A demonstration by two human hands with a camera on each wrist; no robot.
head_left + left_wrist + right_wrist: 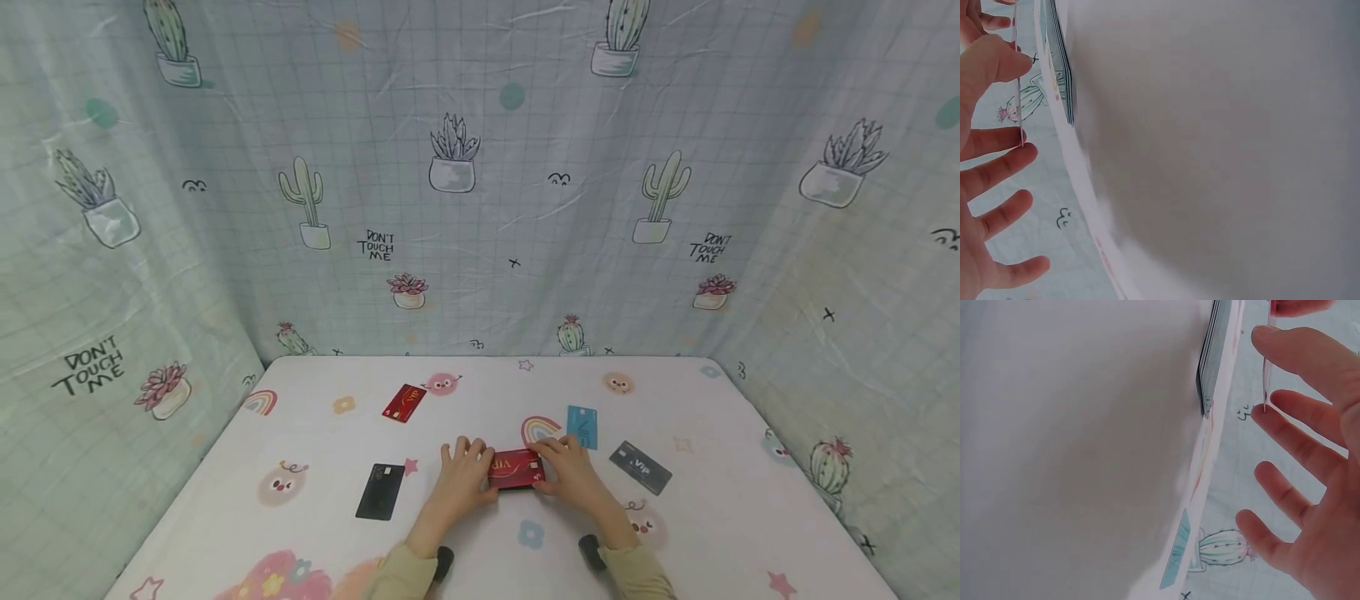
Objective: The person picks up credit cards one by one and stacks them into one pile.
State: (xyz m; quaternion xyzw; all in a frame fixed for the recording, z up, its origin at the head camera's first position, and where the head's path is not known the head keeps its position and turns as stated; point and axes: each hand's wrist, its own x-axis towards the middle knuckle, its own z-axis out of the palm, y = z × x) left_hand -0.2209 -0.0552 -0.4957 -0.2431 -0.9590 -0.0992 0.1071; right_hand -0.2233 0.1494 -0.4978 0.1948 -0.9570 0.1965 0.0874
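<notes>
A red VIP card point(516, 468) is pinched by its two ends between my left hand point(461, 482) and my right hand point(576, 477). Seen edge-on in the left wrist view, the card point(1020, 103) has the thumb on one side and fingertips on the other. My right thumb and fingers hold its other end point(1266, 381) likewise. A small stack of cards point(1064, 69) lies on the table, apart from the held card. In the right wrist view the same stack point(1210, 362) shows several layered edges.
On the white patterned table point(457, 567) lie another red card point(404, 403) at the back left, a black card point(380, 492) left of my hands, a blue card point(582, 427) behind my right hand, and a grey VIP card point(641, 467) to the right. Patterned curtains point(510, 217) surround the table.
</notes>
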